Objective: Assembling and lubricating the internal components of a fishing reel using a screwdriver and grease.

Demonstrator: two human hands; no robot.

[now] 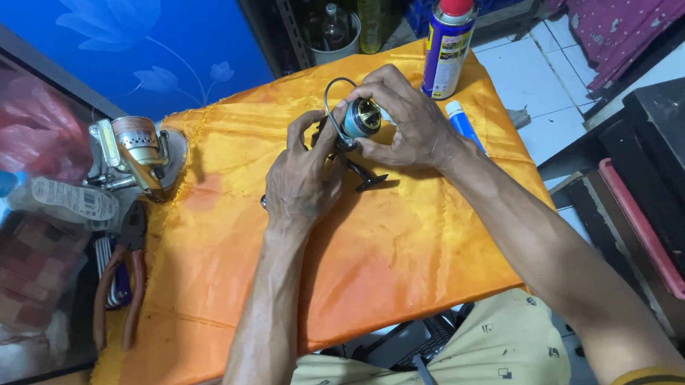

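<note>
Over the orange cloth (379, 262), the left hand (303, 181) and right hand (403, 120) both grip a fishing reel (360, 119), fingers closed around it, with a spray can (448, 36) just beyond and pliers (122, 264) well left.

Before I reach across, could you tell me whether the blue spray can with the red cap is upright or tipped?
Upright: the blue spray can stands on the orange cloth, red cap on top.
</note>
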